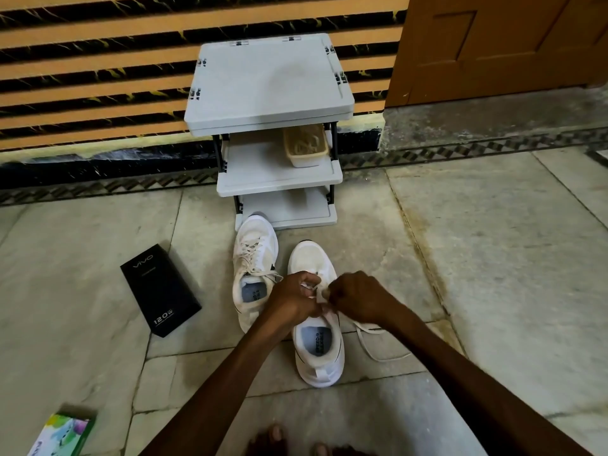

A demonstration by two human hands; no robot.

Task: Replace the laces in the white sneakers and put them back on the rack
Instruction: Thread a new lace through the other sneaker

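Two-handed: pinches the white lace (319, 294) with left grip (292, 299) and right grip (357, 299) over the nearer sneaker (317, 350); other sneaker (255, 258) alongside, touching the rack (269, 80).

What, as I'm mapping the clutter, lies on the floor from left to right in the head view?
Green patterned cardboard box, black rectangular box, laced white mesh sneaker, second white mesh sneaker, trailing white lace.
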